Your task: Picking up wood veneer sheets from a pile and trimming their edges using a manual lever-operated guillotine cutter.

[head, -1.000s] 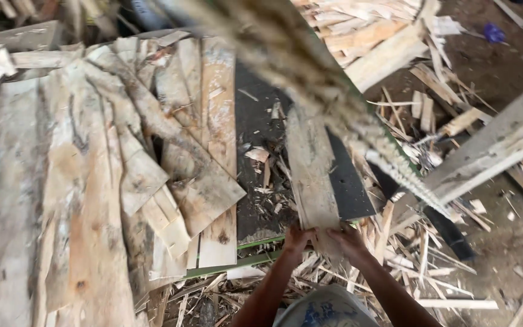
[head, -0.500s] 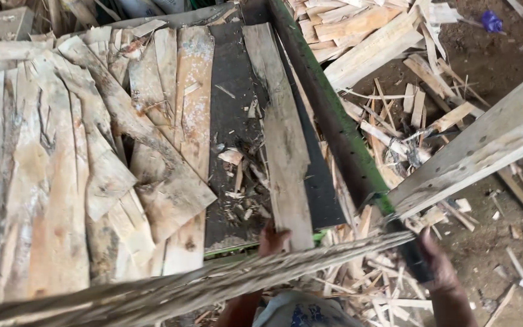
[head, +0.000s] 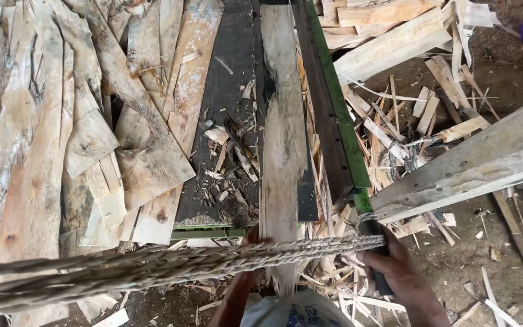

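packages: none | labels: none | signs: none | screens: none

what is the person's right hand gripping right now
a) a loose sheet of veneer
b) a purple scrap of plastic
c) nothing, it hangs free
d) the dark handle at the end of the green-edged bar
d: the right hand is closed around the dark handle at the near end of the green-edged bar, just where the twisted rope ends.
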